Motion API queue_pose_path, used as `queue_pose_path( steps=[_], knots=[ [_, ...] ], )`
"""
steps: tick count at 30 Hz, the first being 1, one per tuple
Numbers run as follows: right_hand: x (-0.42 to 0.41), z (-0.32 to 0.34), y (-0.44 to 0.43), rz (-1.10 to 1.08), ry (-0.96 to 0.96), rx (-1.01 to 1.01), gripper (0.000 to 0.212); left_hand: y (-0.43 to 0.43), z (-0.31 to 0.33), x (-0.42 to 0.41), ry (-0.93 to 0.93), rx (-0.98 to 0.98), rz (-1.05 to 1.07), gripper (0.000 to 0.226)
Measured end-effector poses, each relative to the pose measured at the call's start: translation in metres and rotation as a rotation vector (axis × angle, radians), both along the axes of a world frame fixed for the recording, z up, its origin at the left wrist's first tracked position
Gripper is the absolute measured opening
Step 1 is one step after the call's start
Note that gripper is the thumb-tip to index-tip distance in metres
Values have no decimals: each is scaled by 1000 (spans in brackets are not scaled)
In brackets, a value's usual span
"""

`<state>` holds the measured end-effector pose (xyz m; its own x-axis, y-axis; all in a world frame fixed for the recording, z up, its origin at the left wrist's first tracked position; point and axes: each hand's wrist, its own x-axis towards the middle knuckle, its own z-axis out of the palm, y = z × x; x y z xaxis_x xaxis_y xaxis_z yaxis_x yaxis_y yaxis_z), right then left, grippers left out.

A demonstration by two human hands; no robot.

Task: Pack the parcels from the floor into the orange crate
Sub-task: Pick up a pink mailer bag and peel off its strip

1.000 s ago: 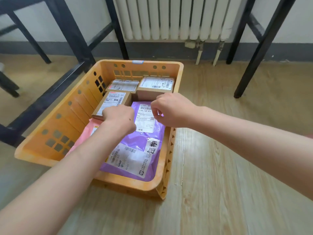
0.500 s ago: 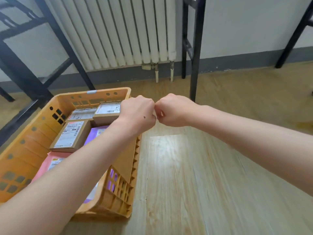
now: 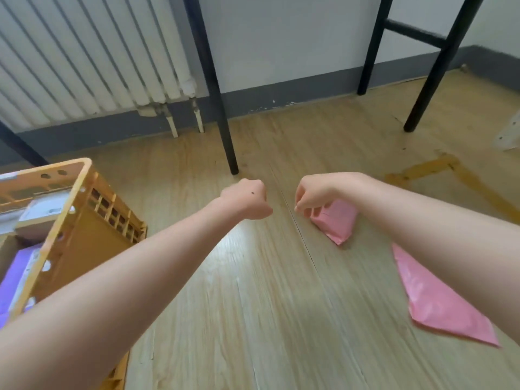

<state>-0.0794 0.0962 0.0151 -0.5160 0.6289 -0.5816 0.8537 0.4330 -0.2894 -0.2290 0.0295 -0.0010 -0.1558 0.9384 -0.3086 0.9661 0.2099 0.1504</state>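
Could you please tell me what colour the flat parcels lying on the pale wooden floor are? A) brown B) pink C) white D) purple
B: a smaller pink plastic mailer and a larger pink plastic mailer lie on the pale wooden floor by the right hand, while the purple parcel sits in the orange plastic crate.

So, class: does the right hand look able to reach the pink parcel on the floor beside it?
Probably yes. The right hand hovers, fingers curled and empty, right over the near edge of the pink parcel on the floor, with nothing between them.
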Motion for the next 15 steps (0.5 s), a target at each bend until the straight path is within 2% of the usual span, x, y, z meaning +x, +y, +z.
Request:
queue_pose_path(
  steps=[3,5,8,10,15],
  knots=[
    [30,-29,20,-95,-51,-49,20,16,-32,25,-177,-64,-8,4],
    [47,-49,31,-129,-88,-54,28,26,-52,41,-267,-70,-25,7],
    [63,-79,41,-162,-87,-49,39,35,-79,61,-390,-31,11,36],
    [68,-104,44,-210,-57,-30,33,37,-98,74,-494,-6,60,48],
    [68,-159,50,-294,9,106,43,49,-140,94,-703,52,179,53]
  ],
)
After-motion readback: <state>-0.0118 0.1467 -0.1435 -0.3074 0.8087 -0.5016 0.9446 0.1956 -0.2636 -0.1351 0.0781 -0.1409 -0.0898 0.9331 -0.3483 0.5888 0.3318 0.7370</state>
